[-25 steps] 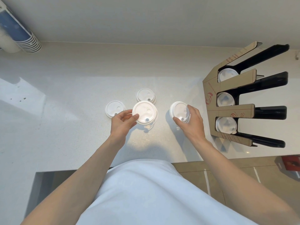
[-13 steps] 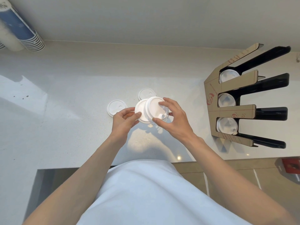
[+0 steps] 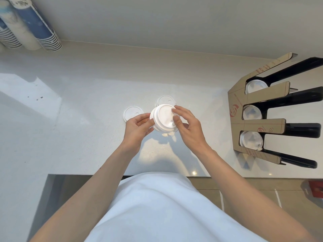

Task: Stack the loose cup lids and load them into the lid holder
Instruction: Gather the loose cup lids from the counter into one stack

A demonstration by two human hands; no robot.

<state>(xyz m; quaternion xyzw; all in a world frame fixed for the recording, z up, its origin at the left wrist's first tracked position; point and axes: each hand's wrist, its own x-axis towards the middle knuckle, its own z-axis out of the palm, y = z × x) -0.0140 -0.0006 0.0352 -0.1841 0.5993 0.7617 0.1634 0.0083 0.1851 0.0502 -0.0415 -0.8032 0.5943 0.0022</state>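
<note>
1. Held above the white bench (image 3: 78, 105), between both hands: a short stack of lids (image 3: 163, 118), tilted toward the camera, sip-hole side up.
2. Left hand (image 3: 138, 127) clasped on the stack's left rim, thumb and fingertips pinching the edge; right hand (image 3: 187, 127) loosely curled around the right side, thumb pressing on the top lid, fingers spread rather than clenched.
3. Best done now: keep the left pinch firm as the anchor, press down with the right thumb near the rim, and turn the top lid slightly until the rims nest. Judged not fully seated, since the edges look stepped.
4. Squeeze lightly only; thin plastic lids likely to buckle or spring apart under a hard grip.
5. Next to gather: the single lid (image 3: 133, 113) lying flat just left of the hands, and the small pile of lids (image 3: 165, 100) just behind the held stack, partly hidden by it.
6. Line up all the sip holes the same way so the stack slides cleanly.
7. Destination: the lid holder (image 3: 239, 109) at the far right of the bench, well apart from the hands, three slots already showing lids inside.
8. Carry the finished stack gripped from both ends to prevent fanning.
</note>
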